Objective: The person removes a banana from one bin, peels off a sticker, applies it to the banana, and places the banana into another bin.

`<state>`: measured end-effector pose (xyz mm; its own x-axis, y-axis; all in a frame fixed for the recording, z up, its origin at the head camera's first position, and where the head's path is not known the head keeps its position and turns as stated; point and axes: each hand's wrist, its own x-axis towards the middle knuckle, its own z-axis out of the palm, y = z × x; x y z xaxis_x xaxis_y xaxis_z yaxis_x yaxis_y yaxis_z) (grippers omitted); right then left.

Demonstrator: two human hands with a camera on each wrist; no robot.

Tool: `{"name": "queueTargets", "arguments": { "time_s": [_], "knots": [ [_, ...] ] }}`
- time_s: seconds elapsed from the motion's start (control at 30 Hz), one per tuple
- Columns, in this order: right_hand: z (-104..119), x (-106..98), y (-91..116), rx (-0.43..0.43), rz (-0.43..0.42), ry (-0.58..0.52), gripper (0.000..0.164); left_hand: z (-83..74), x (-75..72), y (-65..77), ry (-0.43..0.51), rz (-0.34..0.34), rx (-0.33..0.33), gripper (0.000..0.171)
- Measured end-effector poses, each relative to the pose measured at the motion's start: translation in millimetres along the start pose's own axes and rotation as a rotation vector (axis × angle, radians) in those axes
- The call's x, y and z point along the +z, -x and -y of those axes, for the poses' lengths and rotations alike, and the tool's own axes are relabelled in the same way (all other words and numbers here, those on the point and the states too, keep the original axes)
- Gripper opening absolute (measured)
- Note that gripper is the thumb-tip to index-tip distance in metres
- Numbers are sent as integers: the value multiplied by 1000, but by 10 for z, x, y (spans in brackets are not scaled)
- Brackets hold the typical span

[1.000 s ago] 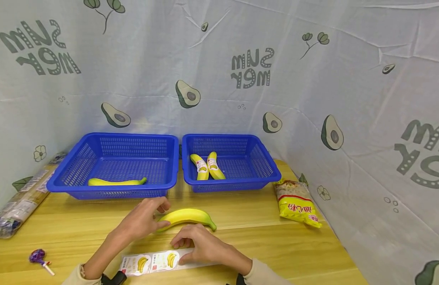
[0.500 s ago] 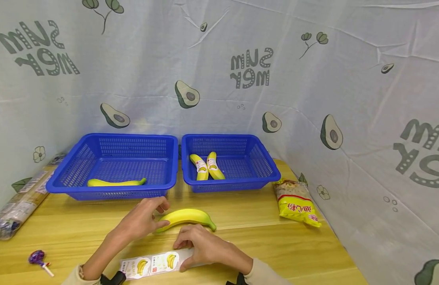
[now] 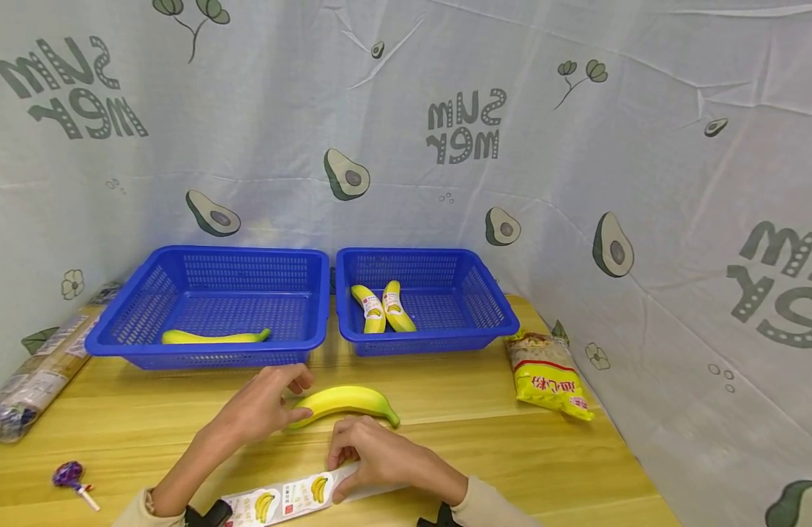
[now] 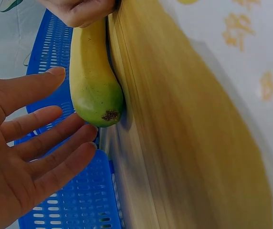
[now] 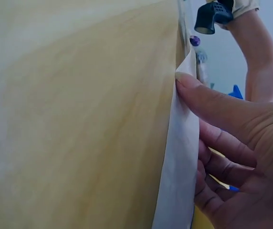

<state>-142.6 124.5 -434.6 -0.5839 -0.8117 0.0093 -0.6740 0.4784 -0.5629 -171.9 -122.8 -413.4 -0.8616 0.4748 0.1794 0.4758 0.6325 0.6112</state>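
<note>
White sticker strip (image 3: 288,501), pinched

The right hand (image 3: 378,454) nips it between thumb and fingers, maybe so the banana pictures (image 3: 318,490) show. Past it, a bare banana (image 3: 346,397) lies on the table (image 3: 498,454), its end by the loose, empty left hand (image 3: 263,406). Behind, two blue baskets (image 3: 438,337) perhaps keep stickered bananas (image 3: 400,319) from another bare banana (image 3: 211,338).

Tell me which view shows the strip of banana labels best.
The head view: it shows most of the label strip, printed side up, partly covered by the right hand. The left wrist view shows a cropped part with orange lettering; the right wrist view shows only plain white.
</note>
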Motion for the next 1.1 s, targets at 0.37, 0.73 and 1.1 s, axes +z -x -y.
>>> {"name": "queueTargets", "arguments": {
  "time_s": [0.37,0.73,1.1],
  "knots": [
    [35,-46,-13,44,-1,-106,31,18,-81,-10,22,7,7,36],
    [20,-299,70,-52,4,-227,28,43,-207,34,19,48,13,26],
    [-40,-514,123,-66,-12,-298,27,8,-392,35,180,186,186,15]
  ]
}}
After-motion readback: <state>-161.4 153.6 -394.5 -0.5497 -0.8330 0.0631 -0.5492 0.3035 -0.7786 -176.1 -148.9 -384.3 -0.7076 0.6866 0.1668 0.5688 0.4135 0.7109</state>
